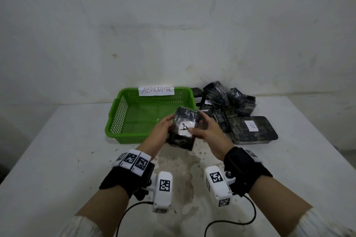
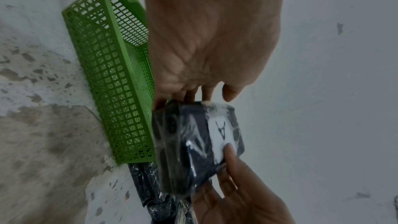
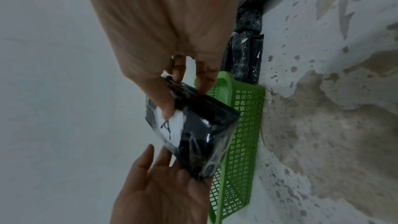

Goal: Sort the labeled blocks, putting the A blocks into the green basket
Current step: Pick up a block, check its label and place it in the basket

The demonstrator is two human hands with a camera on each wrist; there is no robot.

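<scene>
While both hands grasp it, the A block [image 1: 184, 128] sits between left fingers [image 1: 167, 121] and right fingers [image 1: 205, 117].

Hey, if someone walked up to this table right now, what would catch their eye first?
Both hands, left hand and right hand, hold a black wrapped block marked A above the near right corner of the green basket. Right of it lies a pile of black blocks.
</scene>
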